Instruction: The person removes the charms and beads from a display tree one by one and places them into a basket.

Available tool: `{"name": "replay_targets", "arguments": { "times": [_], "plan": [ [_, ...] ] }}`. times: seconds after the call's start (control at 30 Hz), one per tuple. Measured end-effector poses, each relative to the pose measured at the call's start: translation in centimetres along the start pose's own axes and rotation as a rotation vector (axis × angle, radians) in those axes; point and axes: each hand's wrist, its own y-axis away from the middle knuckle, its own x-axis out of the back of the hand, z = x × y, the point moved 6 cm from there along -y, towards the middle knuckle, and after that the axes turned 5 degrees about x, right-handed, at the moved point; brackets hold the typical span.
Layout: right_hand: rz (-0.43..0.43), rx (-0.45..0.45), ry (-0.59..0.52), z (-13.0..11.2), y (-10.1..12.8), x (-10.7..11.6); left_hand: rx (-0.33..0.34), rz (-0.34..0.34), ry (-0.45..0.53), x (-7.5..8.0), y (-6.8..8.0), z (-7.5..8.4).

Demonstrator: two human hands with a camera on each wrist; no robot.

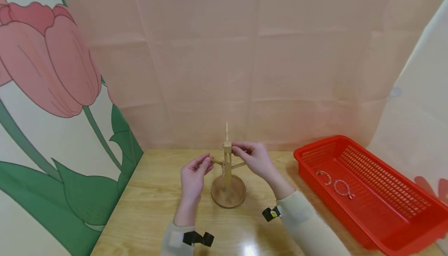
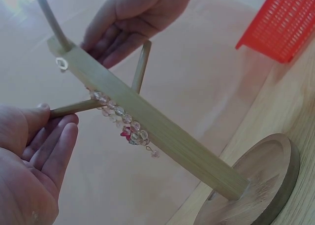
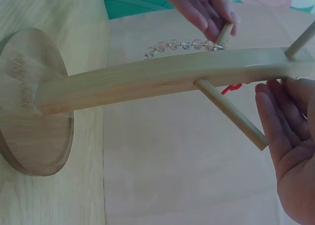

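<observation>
Head view: left hand pinches a peg of the wooden stand on the desk; right hand rests open at its top. The bead bracelet hanging there could slip off if the stand tilts.

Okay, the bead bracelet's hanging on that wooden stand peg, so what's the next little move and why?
Probably release the left hand from the peg: the bead bracelet already hangs on it beside the stand, while two more bracelets wait in the red basket.
</observation>
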Motion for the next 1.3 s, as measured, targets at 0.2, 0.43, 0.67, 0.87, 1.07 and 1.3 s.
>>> {"name": "replay_targets", "arguments": {
  "times": [0.2,0.43,0.67,0.87,1.07,1.3],
  "plan": [
    [0.012,0.045,-0.003,-0.07,-0.02,0.02,0.000,-0.006,0.004,0.03,-0.11,-0.15],
    [-0.005,0.055,0.003,0.14,-0.07,0.04,-0.008,-0.004,0.017,0.07,-0.04,-0.17],
    [-0.014,0.063,0.022,0.29,-0.22,-0.02,-0.009,0.006,0.007,0.15,-0.14,-0.19],
    [0.025,0.051,0.045,0.36,-0.17,0.02,-0.007,0.001,0.014,0.12,-0.16,-0.22],
    [0.048,0.043,0.053,0.20,-0.13,-0.05,-0.007,-0.004,0.020,0.14,-0.19,-0.25],
    [0.052,0.056,0.050,0.15,-0.22,0.09,-0.002,-0.006,0.013,0.18,-0.29,-0.38]
  ]
}}
